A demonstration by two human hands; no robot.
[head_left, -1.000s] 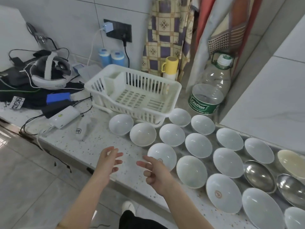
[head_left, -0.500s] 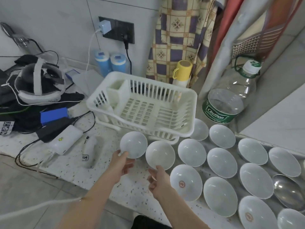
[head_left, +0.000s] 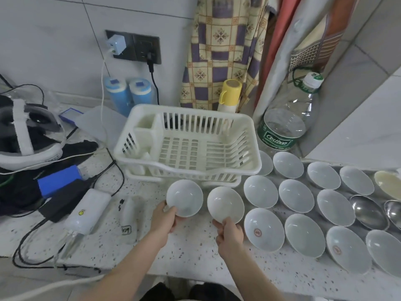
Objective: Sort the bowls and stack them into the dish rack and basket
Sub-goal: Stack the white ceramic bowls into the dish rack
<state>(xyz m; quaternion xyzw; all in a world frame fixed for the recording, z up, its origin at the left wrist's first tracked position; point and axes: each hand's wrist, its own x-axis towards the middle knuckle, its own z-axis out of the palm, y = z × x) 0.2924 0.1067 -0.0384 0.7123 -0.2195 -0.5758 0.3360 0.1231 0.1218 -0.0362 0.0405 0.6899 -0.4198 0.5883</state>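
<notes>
A white plastic dish rack (head_left: 188,146) with slots sits on the speckled desk (head_left: 191,253), with nothing in it. Many white bowls (head_left: 296,195) stand in rows beside it, open side up. Two (head_left: 263,229) have a red mark inside. Two shiny metal bowls (head_left: 367,211) and a cream bowl (head_left: 388,183) sit at the far right.

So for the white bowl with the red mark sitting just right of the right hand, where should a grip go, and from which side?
Take the bowl with the red mark by its near rim, coming from the counter's front edge, thumb inside and fingers under. It sits upright and open; other bowls crowd its far and right sides, while the near side looks free.
</notes>
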